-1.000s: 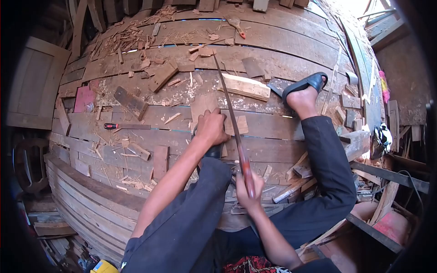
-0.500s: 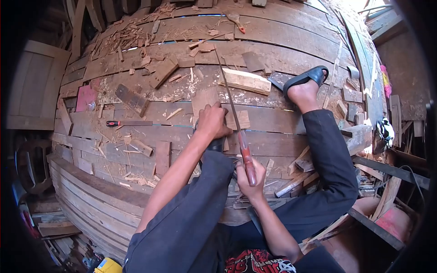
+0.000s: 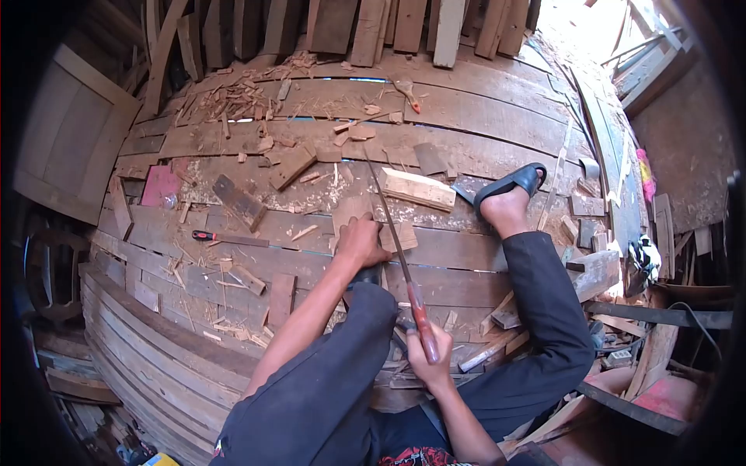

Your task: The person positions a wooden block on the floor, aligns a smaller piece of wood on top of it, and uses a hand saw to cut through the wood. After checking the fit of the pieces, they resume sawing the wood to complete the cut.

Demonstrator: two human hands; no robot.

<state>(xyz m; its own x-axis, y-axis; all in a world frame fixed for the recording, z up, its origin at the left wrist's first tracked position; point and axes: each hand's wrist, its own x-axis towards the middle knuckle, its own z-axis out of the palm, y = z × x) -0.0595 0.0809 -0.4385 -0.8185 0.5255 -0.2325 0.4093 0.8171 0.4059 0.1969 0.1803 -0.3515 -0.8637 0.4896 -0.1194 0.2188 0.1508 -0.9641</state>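
Observation:
My right hand is closed round the red-brown handle of a handsaw. Its long thin blade appears nearly edge-on and points away from me, passing just right of my left hand. That hand grips a flat wooden board from above, with its fingers bent and the thumb towards the blade. Beside the blade shows a small pale wood piece; whether it joins the board is hidden. A foot in a dark sandal is partly visible under my left wrist. Tooth contact with the wood cannot be made out.
A file with a red and black handle lies to the left. Beyond the blade rests a pale timber block. A paintbrush, offcuts and shavings litter the plank floor. Stacked planks line the left; my sandalled right foot is outstretched.
The head view has tilted up, so everything sits lower and more upright timbers show at the back. Both hands keep their grips, with little visible change between saw and board.

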